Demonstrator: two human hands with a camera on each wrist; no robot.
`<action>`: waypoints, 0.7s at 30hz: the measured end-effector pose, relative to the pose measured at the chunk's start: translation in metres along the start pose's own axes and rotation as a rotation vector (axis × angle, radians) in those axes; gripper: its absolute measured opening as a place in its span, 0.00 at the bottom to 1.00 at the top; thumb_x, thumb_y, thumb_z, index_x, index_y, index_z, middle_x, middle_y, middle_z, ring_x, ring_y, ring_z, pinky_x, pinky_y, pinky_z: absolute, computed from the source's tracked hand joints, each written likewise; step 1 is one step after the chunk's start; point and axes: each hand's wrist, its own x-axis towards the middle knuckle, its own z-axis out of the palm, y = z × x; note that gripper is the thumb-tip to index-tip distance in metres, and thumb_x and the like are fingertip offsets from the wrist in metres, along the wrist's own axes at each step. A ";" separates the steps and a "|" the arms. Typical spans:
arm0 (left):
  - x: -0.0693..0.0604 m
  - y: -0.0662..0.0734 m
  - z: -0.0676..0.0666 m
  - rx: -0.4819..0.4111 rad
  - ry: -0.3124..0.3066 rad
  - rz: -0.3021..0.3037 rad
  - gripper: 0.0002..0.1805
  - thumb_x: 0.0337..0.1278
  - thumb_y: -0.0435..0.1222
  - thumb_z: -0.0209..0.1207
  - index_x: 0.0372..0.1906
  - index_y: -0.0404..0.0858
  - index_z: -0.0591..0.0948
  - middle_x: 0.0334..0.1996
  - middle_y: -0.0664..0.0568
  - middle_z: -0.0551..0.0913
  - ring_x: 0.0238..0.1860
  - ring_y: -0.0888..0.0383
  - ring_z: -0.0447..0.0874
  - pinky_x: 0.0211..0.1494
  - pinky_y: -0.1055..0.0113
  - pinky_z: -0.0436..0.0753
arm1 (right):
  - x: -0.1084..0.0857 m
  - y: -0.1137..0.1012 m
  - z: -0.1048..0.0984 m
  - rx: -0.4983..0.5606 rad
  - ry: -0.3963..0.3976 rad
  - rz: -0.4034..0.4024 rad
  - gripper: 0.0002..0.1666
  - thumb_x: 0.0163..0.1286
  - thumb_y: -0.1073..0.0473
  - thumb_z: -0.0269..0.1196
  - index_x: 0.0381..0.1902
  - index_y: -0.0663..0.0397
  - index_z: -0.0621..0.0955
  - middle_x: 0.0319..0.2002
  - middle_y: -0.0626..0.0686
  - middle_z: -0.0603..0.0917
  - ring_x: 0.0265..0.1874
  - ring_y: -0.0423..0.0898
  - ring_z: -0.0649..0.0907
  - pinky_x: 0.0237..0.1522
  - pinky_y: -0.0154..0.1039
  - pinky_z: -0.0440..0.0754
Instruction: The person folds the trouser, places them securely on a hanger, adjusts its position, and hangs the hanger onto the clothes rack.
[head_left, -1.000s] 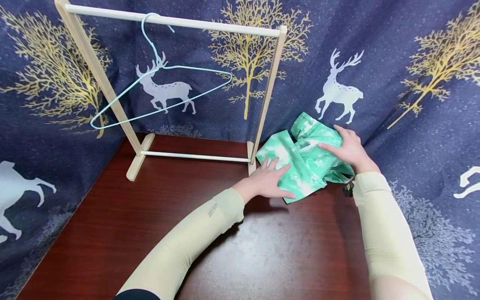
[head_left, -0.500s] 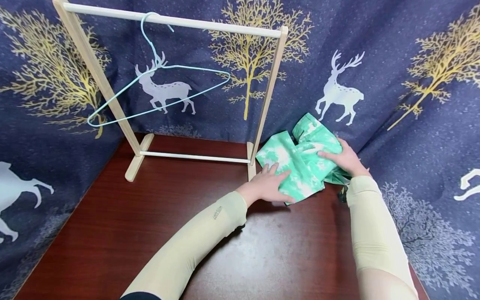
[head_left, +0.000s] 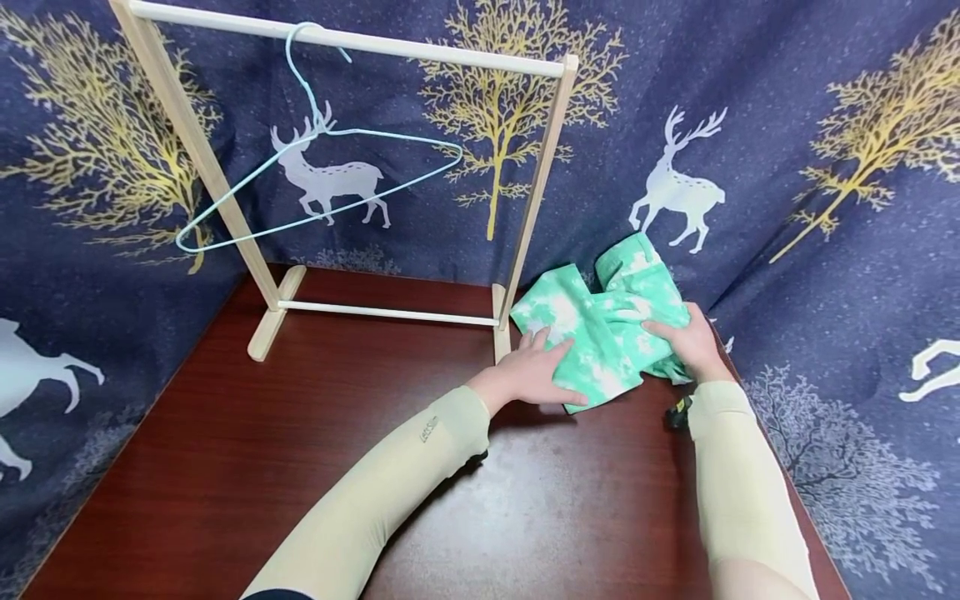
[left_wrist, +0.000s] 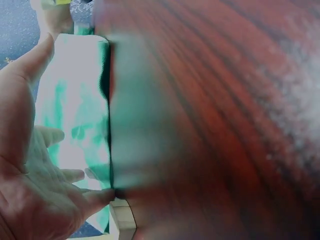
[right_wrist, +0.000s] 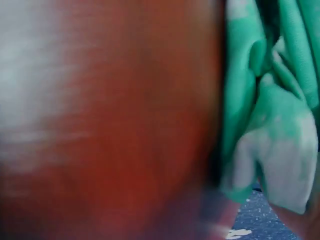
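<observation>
A crumpled green and white cloth (head_left: 592, 333) lies at the table's right rear, beside the rack's right foot. My left hand (head_left: 528, 375) rests on its near left part with fingers spread; in the left wrist view the fingers of that hand (left_wrist: 40, 185) lie across the cloth (left_wrist: 75, 115). At the cloth's right side my right hand (head_left: 693, 342) grips a bunched part, thumb on top and the other fingers hidden beneath. The right wrist view shows hanging folds of the cloth (right_wrist: 285, 135), with only a sliver of the hand behind them.
A wooden rack (head_left: 532, 192) stands at the back left, with a light blue hanger (head_left: 300, 223) on its top bar. The brown table (head_left: 337, 400) reaches back to a dark blue curtain (head_left: 600, 183) printed with deer and trees. A small black object (head_left: 678, 412) is by my right wrist.
My right hand has moved nearer and slightly left, pulling the cloth's right part along and closing round it. The left hand has barely moved.
</observation>
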 end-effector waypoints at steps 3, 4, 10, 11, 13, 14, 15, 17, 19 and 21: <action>-0.001 -0.001 0.001 -0.009 -0.001 0.003 0.65 0.58 0.81 0.61 0.93 0.57 0.52 0.92 0.40 0.41 0.90 0.34 0.38 0.78 0.34 0.72 | -0.012 0.005 0.001 0.057 0.021 -0.019 0.41 0.72 0.53 0.79 0.74 0.58 0.73 0.57 0.45 0.80 0.50 0.39 0.80 0.53 0.31 0.78; -0.001 -0.001 0.002 -0.013 -0.001 0.002 0.65 0.59 0.81 0.62 0.93 0.57 0.52 0.92 0.40 0.41 0.90 0.35 0.37 0.79 0.34 0.71 | -0.016 0.005 0.002 0.068 0.023 -0.021 0.39 0.72 0.54 0.79 0.73 0.57 0.74 0.56 0.44 0.80 0.48 0.38 0.80 0.52 0.31 0.79; -0.007 0.000 0.005 -0.046 0.000 -0.010 0.67 0.57 0.81 0.62 0.93 0.57 0.50 0.92 0.41 0.40 0.91 0.37 0.35 0.77 0.33 0.73 | -0.046 -0.003 0.006 0.086 0.023 0.034 0.37 0.72 0.50 0.79 0.70 0.53 0.73 0.56 0.45 0.78 0.49 0.38 0.79 0.50 0.31 0.80; -0.008 0.001 0.005 -0.048 0.002 -0.011 0.68 0.56 0.82 0.61 0.93 0.57 0.49 0.92 0.41 0.39 0.91 0.37 0.35 0.77 0.34 0.73 | -0.051 -0.005 0.006 0.091 0.018 0.045 0.37 0.72 0.50 0.79 0.69 0.52 0.73 0.56 0.46 0.78 0.49 0.39 0.79 0.49 0.31 0.81; -0.012 0.002 0.005 -0.060 0.010 -0.011 0.69 0.55 0.83 0.61 0.94 0.57 0.48 0.92 0.40 0.40 0.91 0.37 0.37 0.76 0.34 0.75 | -0.061 -0.009 0.007 0.107 0.001 0.060 0.35 0.72 0.49 0.79 0.67 0.50 0.73 0.57 0.47 0.78 0.49 0.40 0.79 0.48 0.32 0.82; -0.014 0.003 0.005 -0.070 0.011 -0.013 0.69 0.55 0.83 0.61 0.94 0.58 0.47 0.92 0.40 0.39 0.91 0.37 0.38 0.76 0.34 0.75 | -0.066 -0.011 0.008 0.117 -0.008 0.069 0.35 0.72 0.49 0.79 0.66 0.49 0.74 0.57 0.47 0.78 0.49 0.41 0.80 0.47 0.32 0.83; -0.016 0.004 0.006 -0.080 0.015 -0.014 0.70 0.54 0.84 0.61 0.94 0.58 0.46 0.92 0.41 0.39 0.91 0.36 0.40 0.76 0.35 0.75 | -0.071 -0.012 0.009 0.123 -0.017 0.075 0.34 0.72 0.48 0.79 0.66 0.48 0.74 0.56 0.47 0.78 0.49 0.41 0.80 0.47 0.32 0.83; -0.020 0.006 0.006 -0.114 0.015 -0.009 0.71 0.54 0.83 0.61 0.94 0.59 0.44 0.92 0.42 0.39 0.90 0.36 0.43 0.74 0.35 0.77 | -0.083 -0.014 0.011 0.131 -0.026 0.090 0.34 0.72 0.48 0.79 0.66 0.49 0.74 0.57 0.47 0.78 0.48 0.41 0.81 0.46 0.32 0.84; -0.023 0.009 0.007 -0.160 0.013 0.005 0.72 0.54 0.83 0.63 0.94 0.59 0.42 0.92 0.43 0.38 0.89 0.34 0.49 0.73 0.36 0.79 | -0.096 -0.016 0.013 0.130 -0.017 0.108 0.36 0.73 0.48 0.79 0.68 0.51 0.73 0.57 0.48 0.78 0.48 0.40 0.81 0.46 0.32 0.84; -0.027 0.012 0.008 -0.201 0.012 0.018 0.73 0.53 0.81 0.65 0.93 0.59 0.40 0.92 0.42 0.37 0.88 0.34 0.53 0.72 0.37 0.80 | -0.107 -0.018 0.018 0.133 -0.009 0.127 0.39 0.73 0.48 0.79 0.71 0.55 0.72 0.59 0.51 0.78 0.49 0.41 0.81 0.47 0.31 0.84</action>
